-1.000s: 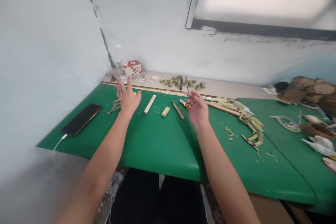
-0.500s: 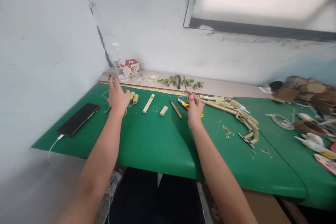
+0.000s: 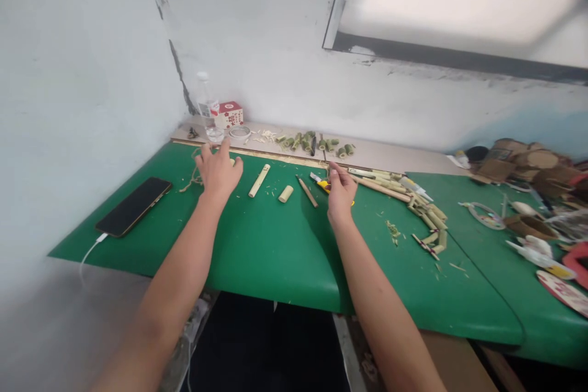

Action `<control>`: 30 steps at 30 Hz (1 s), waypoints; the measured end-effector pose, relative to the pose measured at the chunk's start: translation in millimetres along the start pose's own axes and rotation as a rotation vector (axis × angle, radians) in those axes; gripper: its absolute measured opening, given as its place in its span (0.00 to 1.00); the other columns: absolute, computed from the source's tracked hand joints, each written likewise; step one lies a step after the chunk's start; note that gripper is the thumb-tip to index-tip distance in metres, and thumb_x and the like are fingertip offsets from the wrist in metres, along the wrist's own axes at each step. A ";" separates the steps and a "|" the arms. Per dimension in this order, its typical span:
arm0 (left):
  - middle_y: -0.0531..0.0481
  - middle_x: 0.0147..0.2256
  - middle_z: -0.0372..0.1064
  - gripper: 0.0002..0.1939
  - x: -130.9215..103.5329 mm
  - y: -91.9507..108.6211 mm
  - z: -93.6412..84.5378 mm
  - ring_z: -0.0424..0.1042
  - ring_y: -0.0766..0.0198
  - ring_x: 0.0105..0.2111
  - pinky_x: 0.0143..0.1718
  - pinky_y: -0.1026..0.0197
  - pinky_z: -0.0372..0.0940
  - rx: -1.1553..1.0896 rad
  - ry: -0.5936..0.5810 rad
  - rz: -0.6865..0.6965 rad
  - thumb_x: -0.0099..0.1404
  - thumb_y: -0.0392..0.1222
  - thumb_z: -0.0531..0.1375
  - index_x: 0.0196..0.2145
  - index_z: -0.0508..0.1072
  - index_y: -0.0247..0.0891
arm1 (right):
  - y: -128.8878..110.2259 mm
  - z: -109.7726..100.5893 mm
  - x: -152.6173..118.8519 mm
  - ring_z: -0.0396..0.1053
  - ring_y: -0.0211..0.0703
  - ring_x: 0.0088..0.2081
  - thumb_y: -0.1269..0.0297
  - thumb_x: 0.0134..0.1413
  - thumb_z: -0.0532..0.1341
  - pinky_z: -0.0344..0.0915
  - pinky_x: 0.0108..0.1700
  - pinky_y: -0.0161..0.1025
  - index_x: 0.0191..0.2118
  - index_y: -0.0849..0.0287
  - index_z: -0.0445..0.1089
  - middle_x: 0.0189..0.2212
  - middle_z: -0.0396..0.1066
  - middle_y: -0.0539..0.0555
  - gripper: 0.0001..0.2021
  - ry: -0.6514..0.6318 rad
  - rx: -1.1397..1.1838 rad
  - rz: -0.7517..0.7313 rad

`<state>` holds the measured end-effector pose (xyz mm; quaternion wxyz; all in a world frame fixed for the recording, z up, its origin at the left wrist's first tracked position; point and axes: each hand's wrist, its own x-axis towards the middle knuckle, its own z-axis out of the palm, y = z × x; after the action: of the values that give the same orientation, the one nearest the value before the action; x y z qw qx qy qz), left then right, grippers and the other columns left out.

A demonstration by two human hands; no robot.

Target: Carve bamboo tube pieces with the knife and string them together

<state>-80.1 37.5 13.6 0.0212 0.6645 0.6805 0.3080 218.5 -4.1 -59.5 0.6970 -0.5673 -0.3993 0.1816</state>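
Poised here with left hand (image 3: 218, 171) spread wide, showing nothing gripped, just right of tan, loosely curled fibre twine (image 3: 196, 181) lacking one long axis, nearer than with right hand (image 3: 341, 193), pinched nearly together, impossible to tell on what.

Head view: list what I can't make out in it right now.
All in the head view:
Bamboo piece behind the left hand: mostly hidden by that hand.
Yellow-handled tool: its middle is covered by the right hand.
Right fingertips' grip: too small to tell whether they pinch anything.
Bottle label: too small and blurred to read.
Red item: cut off by the right edge.
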 end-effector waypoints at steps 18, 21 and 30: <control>0.36 0.66 0.72 0.35 -0.1 0.6 2.3 0.57 0.36 0.72 0.72 0.29 0.51 -0.077 0.144 -0.037 0.71 0.42 0.59 0.74 0.63 0.42 | -12.4 9.7 -6.9 0.70 0.39 0.31 0.53 0.47 0.69 0.67 0.29 0.39 0.32 0.59 0.79 0.53 0.80 0.63 0.13 -0.057 0.058 0.027; 0.38 0.66 0.72 0.36 -6.7 8.4 1.1 0.56 0.36 0.72 0.73 0.29 0.48 -0.090 0.166 0.001 0.68 0.38 0.61 0.73 0.64 0.43 | -9.3 9.5 -5.9 0.71 0.41 0.32 0.54 0.47 0.69 0.68 0.30 0.39 0.40 0.60 0.81 0.47 0.81 0.61 0.17 -0.071 0.061 0.033; 0.46 0.67 0.73 0.44 0.9 -3.0 2.2 0.76 0.49 0.61 0.67 0.44 0.66 -0.236 0.053 0.002 0.66 0.33 0.55 0.78 0.54 0.49 | -9.1 8.8 -6.3 0.71 0.41 0.32 0.54 0.48 0.69 0.68 0.29 0.38 0.41 0.58 0.80 0.47 0.81 0.60 0.16 -0.107 0.058 0.035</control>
<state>-82.0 39.4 10.8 0.0807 0.6498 0.6392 0.4034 206.0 -5.5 -52.9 0.6875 -0.5434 -0.4205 0.2351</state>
